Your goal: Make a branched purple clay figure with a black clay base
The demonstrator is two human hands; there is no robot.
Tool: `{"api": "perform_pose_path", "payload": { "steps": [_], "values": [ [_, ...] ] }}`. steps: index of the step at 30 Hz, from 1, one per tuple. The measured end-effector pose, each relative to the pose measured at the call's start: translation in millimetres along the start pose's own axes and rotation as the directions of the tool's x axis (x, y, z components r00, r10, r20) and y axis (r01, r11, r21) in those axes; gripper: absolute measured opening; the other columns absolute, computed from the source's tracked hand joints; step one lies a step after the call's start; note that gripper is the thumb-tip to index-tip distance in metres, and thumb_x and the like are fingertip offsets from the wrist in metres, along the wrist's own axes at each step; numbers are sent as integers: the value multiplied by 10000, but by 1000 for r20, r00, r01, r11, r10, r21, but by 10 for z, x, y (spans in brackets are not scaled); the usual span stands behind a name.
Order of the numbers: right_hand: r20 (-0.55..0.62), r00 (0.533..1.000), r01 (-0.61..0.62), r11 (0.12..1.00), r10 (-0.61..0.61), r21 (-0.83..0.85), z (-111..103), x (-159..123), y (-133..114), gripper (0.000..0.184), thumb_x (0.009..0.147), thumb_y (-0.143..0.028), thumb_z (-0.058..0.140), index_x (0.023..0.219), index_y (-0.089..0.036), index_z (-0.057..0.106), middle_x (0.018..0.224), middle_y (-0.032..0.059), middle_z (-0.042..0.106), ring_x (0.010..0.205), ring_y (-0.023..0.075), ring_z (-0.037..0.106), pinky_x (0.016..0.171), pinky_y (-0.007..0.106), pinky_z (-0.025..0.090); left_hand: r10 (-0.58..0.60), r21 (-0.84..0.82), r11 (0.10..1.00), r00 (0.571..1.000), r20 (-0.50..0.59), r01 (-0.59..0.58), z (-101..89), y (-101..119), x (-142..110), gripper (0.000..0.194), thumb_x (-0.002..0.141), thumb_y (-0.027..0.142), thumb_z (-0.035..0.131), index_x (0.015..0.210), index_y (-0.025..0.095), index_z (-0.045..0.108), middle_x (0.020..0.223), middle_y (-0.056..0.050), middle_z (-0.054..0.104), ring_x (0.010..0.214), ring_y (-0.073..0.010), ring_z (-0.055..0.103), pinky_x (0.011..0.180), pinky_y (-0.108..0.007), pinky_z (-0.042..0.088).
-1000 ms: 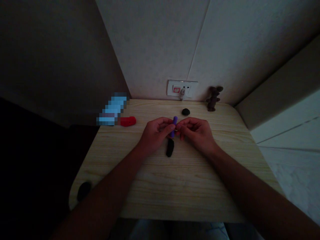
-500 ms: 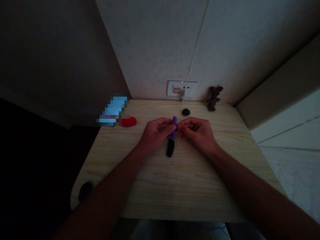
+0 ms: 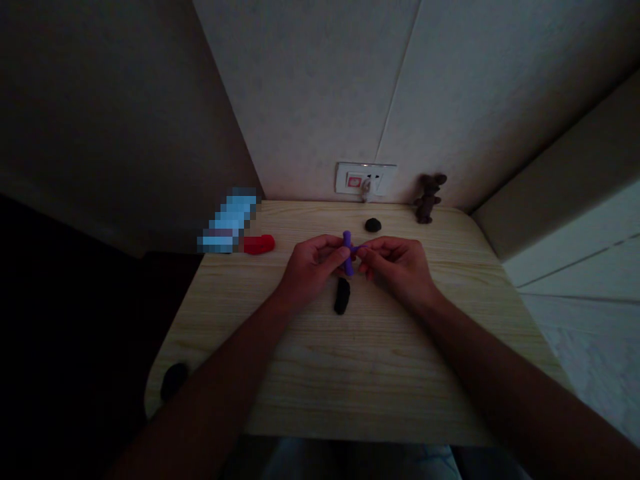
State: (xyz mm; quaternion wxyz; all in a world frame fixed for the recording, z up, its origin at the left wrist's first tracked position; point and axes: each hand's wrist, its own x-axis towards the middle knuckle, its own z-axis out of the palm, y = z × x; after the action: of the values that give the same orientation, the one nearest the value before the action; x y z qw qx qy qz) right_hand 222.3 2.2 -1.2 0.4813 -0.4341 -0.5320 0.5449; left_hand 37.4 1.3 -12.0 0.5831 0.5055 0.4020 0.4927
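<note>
A stubby purple roll (image 3: 347,238), which looks like modelling clay, stands nearly upright between my hands, over the middle of the table. My left hand (image 3: 314,264) pinches it from the left with thumb and fingers. A thin purple strand (image 3: 356,249) stretches sideways from the roll to my right hand (image 3: 397,263), whose thumb and forefinger are closed on its end. Directly below the roll lies an elongated black lump (image 3: 343,297) on the wood. Farther back sits a smaller, rounder black lump (image 3: 373,225).
A red piece (image 3: 260,245) lies at the left beside a pixelated bright screen (image 3: 231,220). Against the wall stands a brown animal figure (image 3: 427,200), right of a socket plate (image 3: 345,178) with a plug. Another black lump (image 3: 173,381) is near the table's left edge (image 3: 165,347).
A purple strand now shows between the roll and my right fingertips, which have drawn slightly right. The roll leans a little more to the left at its top.
</note>
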Motion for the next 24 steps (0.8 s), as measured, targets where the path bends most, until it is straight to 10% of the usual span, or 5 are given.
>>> {"api": "perform_pose_path", "payload": {
  "steps": [24],
  "values": [
    [-20,999,45,999,-45,11,1,4,12,307,731,-456,928,763,-179,798,608,17,727,465,105,589,464,238,491,-14,-54,998,1000,-13,13,12,38,-15,385,687,426,945,898,145,788,838,-61,792,707,-174,728,659,-297,604]
  ]
}}
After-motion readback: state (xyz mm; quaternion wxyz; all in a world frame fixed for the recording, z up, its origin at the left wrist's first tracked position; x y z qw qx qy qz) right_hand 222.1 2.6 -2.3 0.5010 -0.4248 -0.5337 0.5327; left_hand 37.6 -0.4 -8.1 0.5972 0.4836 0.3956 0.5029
